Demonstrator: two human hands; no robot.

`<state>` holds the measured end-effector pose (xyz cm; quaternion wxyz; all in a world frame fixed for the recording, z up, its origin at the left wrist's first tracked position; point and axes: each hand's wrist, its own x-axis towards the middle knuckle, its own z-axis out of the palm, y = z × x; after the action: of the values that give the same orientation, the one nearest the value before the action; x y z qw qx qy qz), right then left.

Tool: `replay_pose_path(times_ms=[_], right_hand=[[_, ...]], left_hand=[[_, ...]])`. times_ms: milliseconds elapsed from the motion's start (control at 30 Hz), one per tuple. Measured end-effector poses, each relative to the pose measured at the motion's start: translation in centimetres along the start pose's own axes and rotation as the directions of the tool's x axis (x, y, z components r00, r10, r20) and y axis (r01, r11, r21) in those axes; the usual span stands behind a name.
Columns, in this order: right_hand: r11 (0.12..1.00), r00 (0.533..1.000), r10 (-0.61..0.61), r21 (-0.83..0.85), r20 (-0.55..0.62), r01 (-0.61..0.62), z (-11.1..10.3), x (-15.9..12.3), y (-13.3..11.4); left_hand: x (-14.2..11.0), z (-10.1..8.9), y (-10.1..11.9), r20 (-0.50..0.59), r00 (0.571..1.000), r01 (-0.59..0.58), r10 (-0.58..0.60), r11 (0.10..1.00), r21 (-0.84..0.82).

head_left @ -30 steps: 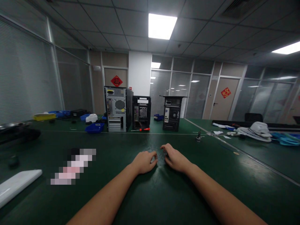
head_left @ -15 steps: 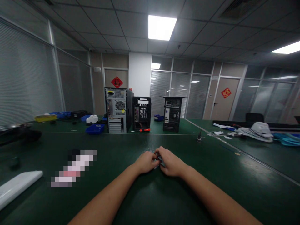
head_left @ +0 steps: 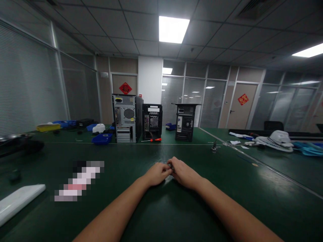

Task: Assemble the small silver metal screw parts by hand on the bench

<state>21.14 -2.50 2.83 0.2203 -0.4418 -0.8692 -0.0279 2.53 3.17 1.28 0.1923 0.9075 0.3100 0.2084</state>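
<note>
My left hand point(head_left: 156, 173) and my right hand point(head_left: 185, 173) rest close together on the green table mat point(head_left: 161, 215), fingertips meeting. Both have their fingers curled in a pinch around a small dark part point(head_left: 171, 167) held between them; it is too small to name. A pale glint lies on the mat just under the hands.
Three computer cases point(head_left: 127, 117) stand at the far side, with a red-handled screwdriver point(head_left: 154, 139) and a blue tray point(head_left: 102, 138) by them. A white flat object point(head_left: 19, 200) lies at the left edge. A white cap point(head_left: 279, 138) sits on the right table.
My hands have drawn together from a small gap until their fingertips touch, and they now pinch the small part between them.
</note>
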Motion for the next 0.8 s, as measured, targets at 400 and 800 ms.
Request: replay_pose_path(times_ms=[400,800], right_hand=[[0.993,0.995,0.097,0.062,-0.002,-0.097,0.2,-0.2,1.3],[0.916,0.896,0.402,0.083,-0.187,-0.393,-1.7,-4.7,12.1]], left_hand=[[0.0,0.1,-0.2,-0.025,0.999,0.033,-0.033,0.999,-0.007],[-0.2,-0.8,-4.0,-0.28,0.92,0.299,-0.274,0.953,0.053]])
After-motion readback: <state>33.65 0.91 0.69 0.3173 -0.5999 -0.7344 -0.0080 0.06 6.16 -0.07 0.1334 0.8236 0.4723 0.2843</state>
